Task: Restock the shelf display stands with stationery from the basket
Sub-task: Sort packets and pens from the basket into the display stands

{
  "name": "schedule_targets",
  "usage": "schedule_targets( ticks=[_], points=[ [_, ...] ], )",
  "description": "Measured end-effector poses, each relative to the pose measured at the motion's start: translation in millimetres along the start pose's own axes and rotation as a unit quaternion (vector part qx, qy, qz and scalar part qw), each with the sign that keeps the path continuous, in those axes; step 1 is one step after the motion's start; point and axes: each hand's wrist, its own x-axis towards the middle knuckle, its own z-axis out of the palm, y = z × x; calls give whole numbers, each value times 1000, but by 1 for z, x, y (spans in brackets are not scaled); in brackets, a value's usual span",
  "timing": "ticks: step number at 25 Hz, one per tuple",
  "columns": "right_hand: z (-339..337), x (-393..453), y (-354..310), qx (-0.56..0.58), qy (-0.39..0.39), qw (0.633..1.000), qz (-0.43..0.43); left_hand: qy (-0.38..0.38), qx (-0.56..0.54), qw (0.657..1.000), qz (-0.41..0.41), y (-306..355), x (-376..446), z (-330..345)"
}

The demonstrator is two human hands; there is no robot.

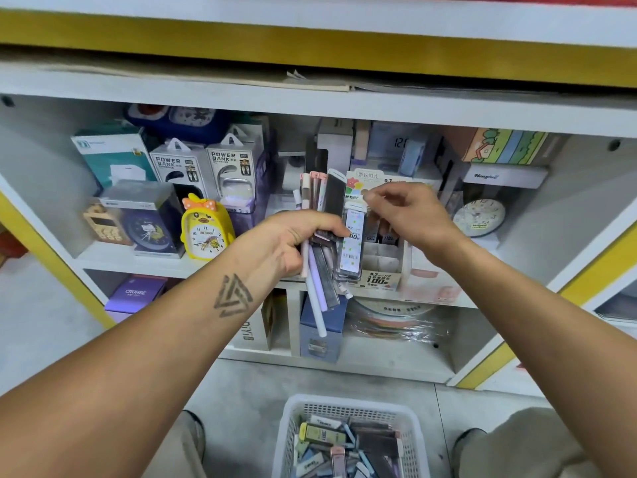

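A: What's in each hand?

B: The left hand [293,243] has its grip clenched round a bundle of lead cases and pens [319,215], held upright in front of the middle shelf. The right hand [410,215] seems to be pinching the top of one clear lead case [351,243] at the bundle's right edge, though its fingertips are partly hidden.

A: Where should it go?

B: Into the cardboard display stand [382,260] just behind the hands, which has empty slots near its front. The basket [348,408] with the remaining stock sits on the floor, near, between the knees.

A: How to do it well?

B: I'd draw that one case straight up, keep the left grip firm so nothing slips, then seat it label-forward in a free slot.
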Motion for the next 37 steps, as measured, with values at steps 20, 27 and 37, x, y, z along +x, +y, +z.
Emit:
schedule_targets(
  ticks=[20,27,37],
  points=[
    [-31,0,-2,145,48,987,59,1,-22,1000,-19,-2,-11,6],
    [-24,-4,7,-192,96,970,-117,24,14,999,-23,1,-12,3],
    [-14,-2,11,-213,71,967,-117,23,17,999,-26,3,-15,1]
  ],
)
